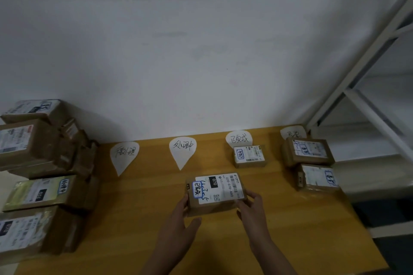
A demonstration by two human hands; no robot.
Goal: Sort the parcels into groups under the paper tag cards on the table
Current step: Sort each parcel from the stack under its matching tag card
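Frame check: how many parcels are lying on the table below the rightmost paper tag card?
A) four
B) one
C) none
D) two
D: a rear parcel and a front parcel lie one behind the other just below the rightmost tag card, while the held parcel is gripped by the left hand and right hand further left.

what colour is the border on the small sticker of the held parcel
Blue, on the sticker of the held parcel; head view.
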